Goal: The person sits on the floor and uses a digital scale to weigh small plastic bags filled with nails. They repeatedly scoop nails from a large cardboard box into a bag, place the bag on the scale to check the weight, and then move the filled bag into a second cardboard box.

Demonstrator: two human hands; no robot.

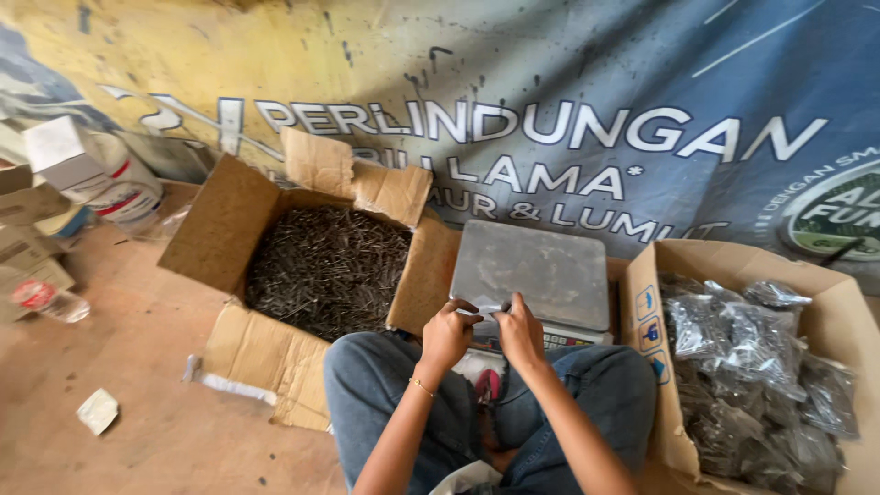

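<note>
Hands: left hand (446, 332) and right hand (520, 332) are meeting at the front edge of the scale (532, 273), fingers pinching something small and pale between them; cannot tell what it is. Both grips narrow, pinched shut on it.
Scale: grey platform is sitting bare, nothing being weighed on it.
Loose stock: open cardboard box (229, 220) on the left is holding a deep heap of loose nails (325, 268), still close to full by the look of it.
Packed stock: box on the right (655, 367) is filling with clear bags of nails (752, 348), piled well up its walls.
Progress: judging by both boxes, a fair batch is bagged and plenty is remaining loose.
Edges: scale is wedged between the two boxes, knees (367, 376) pressing against the box flaps.
Open room: bare floor (137, 367) is lying to the left, with a scrap of paper (97, 410) on it; wall banner (550, 110) is closing off the back.
</note>
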